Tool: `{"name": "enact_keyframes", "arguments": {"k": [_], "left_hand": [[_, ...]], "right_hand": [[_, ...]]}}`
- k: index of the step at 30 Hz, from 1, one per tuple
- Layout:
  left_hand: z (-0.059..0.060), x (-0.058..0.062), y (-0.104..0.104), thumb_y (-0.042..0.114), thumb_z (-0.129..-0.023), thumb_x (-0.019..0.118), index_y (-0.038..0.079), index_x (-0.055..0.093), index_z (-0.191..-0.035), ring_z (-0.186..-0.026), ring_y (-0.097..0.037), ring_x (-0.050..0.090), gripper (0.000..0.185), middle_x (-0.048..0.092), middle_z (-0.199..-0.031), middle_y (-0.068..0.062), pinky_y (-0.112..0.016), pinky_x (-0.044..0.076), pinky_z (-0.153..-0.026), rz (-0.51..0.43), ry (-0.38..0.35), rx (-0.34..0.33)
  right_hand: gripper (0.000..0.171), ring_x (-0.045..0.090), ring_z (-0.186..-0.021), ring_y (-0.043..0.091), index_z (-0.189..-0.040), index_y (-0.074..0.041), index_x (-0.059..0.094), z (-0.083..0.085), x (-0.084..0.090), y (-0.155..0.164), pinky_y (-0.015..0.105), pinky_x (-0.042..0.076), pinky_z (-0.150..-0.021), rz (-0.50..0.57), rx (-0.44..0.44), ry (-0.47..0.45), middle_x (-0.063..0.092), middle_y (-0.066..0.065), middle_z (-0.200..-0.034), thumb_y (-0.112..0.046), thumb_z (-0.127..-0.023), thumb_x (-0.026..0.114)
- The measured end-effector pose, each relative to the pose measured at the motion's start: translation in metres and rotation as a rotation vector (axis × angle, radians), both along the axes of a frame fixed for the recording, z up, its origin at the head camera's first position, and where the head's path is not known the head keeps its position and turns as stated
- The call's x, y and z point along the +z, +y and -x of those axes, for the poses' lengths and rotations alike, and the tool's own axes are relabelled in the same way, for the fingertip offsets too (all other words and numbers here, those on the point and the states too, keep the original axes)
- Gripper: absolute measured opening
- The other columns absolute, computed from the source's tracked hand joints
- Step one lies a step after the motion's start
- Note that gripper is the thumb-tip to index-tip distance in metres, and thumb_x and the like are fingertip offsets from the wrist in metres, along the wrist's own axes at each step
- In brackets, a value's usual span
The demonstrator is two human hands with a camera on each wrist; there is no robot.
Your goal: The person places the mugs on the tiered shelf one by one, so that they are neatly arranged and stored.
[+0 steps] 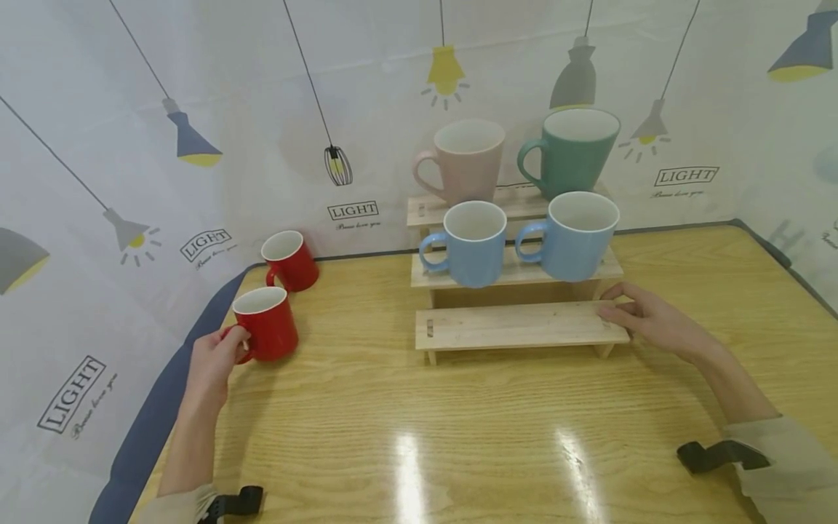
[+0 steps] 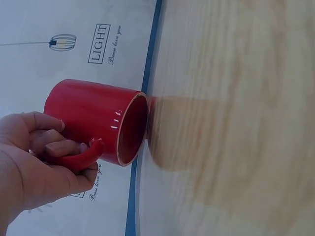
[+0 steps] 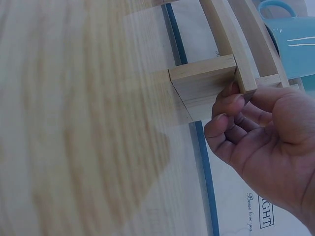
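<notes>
My left hand (image 1: 211, 364) grips the handle of a red mug (image 1: 270, 331) with a white inside. In the left wrist view this red mug (image 2: 93, 110) shows its underside, lifted a little off the tabletop. Another red mug (image 1: 297, 268) stands just behind it. At the right end of the lowest board of a three-step wooden rack (image 1: 511, 325), my right hand (image 1: 655, 320) pinches the board. The right wrist view shows its fingers (image 3: 229, 105) curled under the board's end (image 3: 246, 81). No mug stands on this lowest board.
Two light blue mugs, a left one (image 1: 474, 247) and a right one (image 1: 579, 240), stand on the middle step. A pink mug (image 1: 468, 164) and a green mug (image 1: 579, 153) occupy the top step. A patterned curtain (image 1: 262, 109) borders the wooden table (image 1: 484, 437).
</notes>
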State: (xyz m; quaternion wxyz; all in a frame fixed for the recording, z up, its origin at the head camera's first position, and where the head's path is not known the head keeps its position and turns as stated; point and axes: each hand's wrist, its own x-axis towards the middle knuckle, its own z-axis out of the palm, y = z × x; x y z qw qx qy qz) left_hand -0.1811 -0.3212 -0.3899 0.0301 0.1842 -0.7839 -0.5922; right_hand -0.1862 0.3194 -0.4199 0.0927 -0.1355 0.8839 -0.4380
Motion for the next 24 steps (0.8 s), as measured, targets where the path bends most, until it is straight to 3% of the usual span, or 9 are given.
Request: {"name": "enact_keyframes", "arguments": {"k": [4, 11, 18, 24], "left_hand": [[-0.001, 0.002, 0.006, 0.011, -0.095, 0.052, 0.014, 0.04, -0.055, -0.054, -0.012, 0.034, 0.042, 0.033, -0.052, 0.004, -0.029, 0.039, -0.07, -0.013, 0.04, 0.027], [-0.005, 0.006, 0.017, 0.006, -0.092, 0.053, 0.012, 0.04, -0.054, -0.052, -0.012, 0.033, 0.041, 0.033, -0.05, 0.004, -0.028, 0.037, -0.063, -0.075, 0.106, 0.055], [-0.012, 0.018, 0.036, -0.001, -0.089, 0.051, 0.011, 0.037, -0.054, -0.051, -0.011, 0.032, 0.04, 0.03, -0.048, 0.004, -0.027, 0.039, -0.063, -0.114, 0.208, -0.008], [-0.016, 0.027, 0.052, -0.001, -0.089, 0.05, 0.009, 0.041, -0.054, -0.052, -0.014, 0.036, 0.037, 0.033, -0.048, 0.002, -0.026, 0.046, -0.066, -0.112, 0.224, -0.052]], "right_hand": [[0.031, 0.061, -0.108, 0.022, -0.124, -0.003, 0.052, 0.0, 0.0, 0.0, 0.035, 0.051, -0.074, 0.006, 0.0, -0.003, 0.059, 0.022, -0.128, -0.028, -0.106, 0.052], [0.032, 0.059, -0.118, 0.035, -0.125, -0.002, 0.051, 0.0, 0.001, -0.002, 0.036, 0.05, -0.078, 0.006, 0.005, 0.001, 0.057, 0.025, -0.132, -0.028, -0.107, 0.051], [0.031, 0.061, -0.108, 0.02, -0.124, -0.002, 0.051, 0.0, 0.001, -0.001, 0.035, 0.051, -0.075, 0.013, 0.002, -0.008, 0.059, 0.024, -0.128, -0.028, -0.107, 0.051], [0.032, 0.06, -0.111, 0.029, -0.125, -0.002, 0.05, 0.0, 0.002, -0.001, 0.036, 0.05, -0.075, 0.006, 0.001, -0.013, 0.059, 0.025, -0.128, -0.029, -0.107, 0.051]]}}
